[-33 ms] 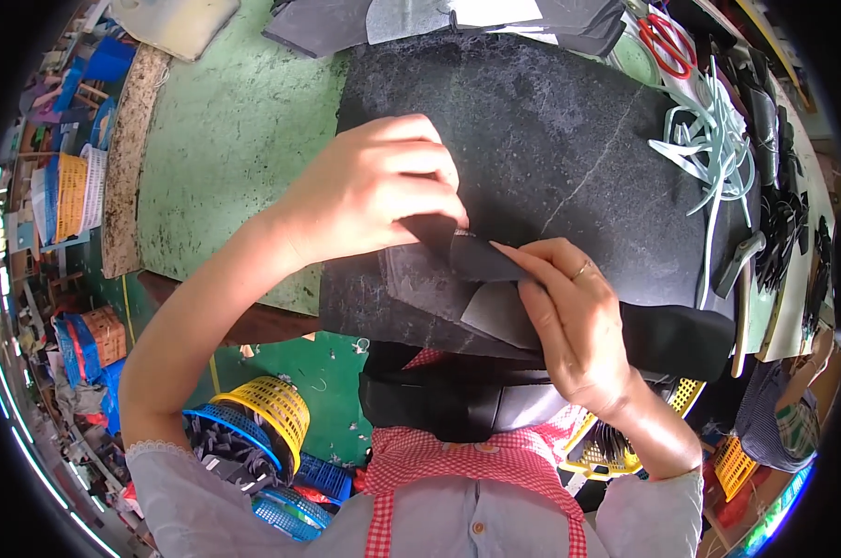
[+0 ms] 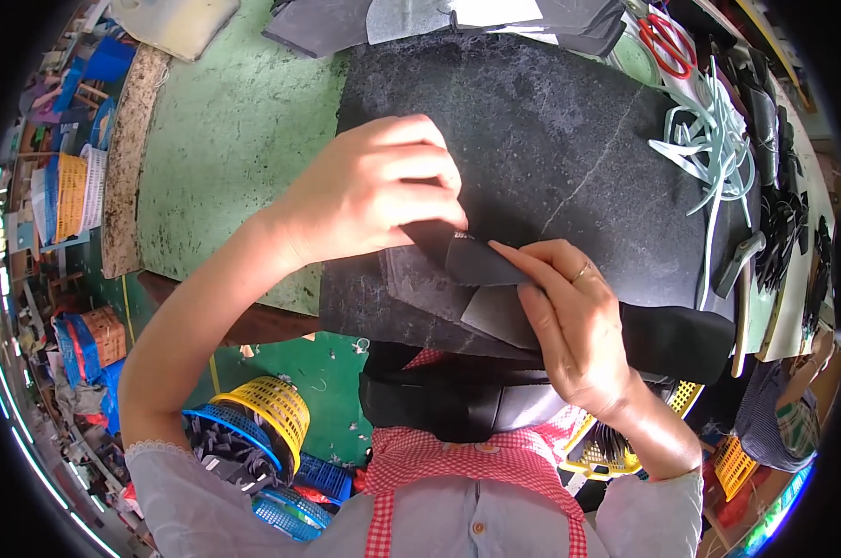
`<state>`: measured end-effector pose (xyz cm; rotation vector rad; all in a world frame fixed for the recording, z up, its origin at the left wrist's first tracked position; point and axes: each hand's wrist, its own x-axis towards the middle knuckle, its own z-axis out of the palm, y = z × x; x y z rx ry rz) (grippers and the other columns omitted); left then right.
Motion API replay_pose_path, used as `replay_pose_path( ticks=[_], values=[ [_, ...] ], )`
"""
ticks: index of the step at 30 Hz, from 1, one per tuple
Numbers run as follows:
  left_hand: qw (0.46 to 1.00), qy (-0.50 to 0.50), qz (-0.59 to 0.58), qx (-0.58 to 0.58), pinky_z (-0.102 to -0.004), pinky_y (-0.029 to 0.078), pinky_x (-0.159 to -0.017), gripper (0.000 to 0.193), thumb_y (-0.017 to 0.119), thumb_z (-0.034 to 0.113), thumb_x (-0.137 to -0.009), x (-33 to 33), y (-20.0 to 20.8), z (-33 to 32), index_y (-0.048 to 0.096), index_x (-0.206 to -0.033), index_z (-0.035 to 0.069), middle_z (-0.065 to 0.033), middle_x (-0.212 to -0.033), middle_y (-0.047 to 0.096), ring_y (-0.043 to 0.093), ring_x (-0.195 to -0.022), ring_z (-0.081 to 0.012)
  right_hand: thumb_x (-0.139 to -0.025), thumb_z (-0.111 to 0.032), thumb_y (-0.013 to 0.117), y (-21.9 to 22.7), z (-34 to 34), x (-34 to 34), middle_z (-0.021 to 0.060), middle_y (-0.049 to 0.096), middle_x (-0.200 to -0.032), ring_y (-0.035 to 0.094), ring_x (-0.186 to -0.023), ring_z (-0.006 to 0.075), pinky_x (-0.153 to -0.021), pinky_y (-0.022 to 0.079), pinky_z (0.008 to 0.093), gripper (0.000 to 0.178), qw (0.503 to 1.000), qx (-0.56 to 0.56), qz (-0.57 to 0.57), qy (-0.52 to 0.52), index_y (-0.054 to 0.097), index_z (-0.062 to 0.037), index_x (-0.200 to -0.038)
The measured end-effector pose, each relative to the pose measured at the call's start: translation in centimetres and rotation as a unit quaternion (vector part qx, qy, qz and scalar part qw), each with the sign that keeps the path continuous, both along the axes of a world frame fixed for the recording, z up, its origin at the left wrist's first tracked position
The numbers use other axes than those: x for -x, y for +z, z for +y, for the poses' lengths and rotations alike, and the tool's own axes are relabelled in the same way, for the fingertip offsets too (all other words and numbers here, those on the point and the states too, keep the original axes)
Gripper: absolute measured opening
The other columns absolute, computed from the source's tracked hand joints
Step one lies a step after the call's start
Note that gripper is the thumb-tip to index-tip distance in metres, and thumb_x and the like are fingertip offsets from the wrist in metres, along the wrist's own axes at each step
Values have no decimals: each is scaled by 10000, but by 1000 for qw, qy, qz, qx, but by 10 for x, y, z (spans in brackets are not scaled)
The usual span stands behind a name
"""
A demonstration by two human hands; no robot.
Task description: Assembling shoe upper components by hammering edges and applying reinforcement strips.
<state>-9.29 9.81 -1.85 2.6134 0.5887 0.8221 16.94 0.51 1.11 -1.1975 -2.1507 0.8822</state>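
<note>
Two hands fold a dark grey piece [image 2: 481, 263] on the black slab [image 2: 550, 139]: left hand [image 2: 374, 195] at 10 o'clock pinching its corner, right hand [image 2: 569, 325] at 4 o'clock pressing flat-fingered; seemingly creasing next demands firm pressure.

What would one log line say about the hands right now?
left hand: pinching dark piece | right hand: pressing same piece | under: dark slab
</note>
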Motion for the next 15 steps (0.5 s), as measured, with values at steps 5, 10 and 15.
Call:
replay_pose_path(
  ticks=[5,10,15],
  values=[
    [986,-76,21,-147,-357,587,-733,166,808,158,-759,8,1,4,781,-920,132,-7,-1012,702,662,-972,-231,-782,-57,716,4,-13,12,96,585,-1096,611,-870,250,-754,509,368,568,982,-110,-150,42,662,28,-1340],
    [991,-55,52,-115,-386,586,-790,312,817,104,-717,28,4,1,830,-1004,225,-17,-1089,681,664,-1009,-239,-810,-93,636,2,-21,20,156,574,-1218,616,-992,273,-846,527,374,545,960,-153,-225,67,648,84,-1326],
    [989,35,108,-100,-436,562,-882,413,786,140,-645,43,25,-11,846,-1051,187,-39,-1082,690,681,-1077,-287,-822,-130,599,-6,-21,44,322,579,-1433,551,-1373,427,-1187,459,478,434,944,-195,-243,105,651,126,-1169]
  ],
)
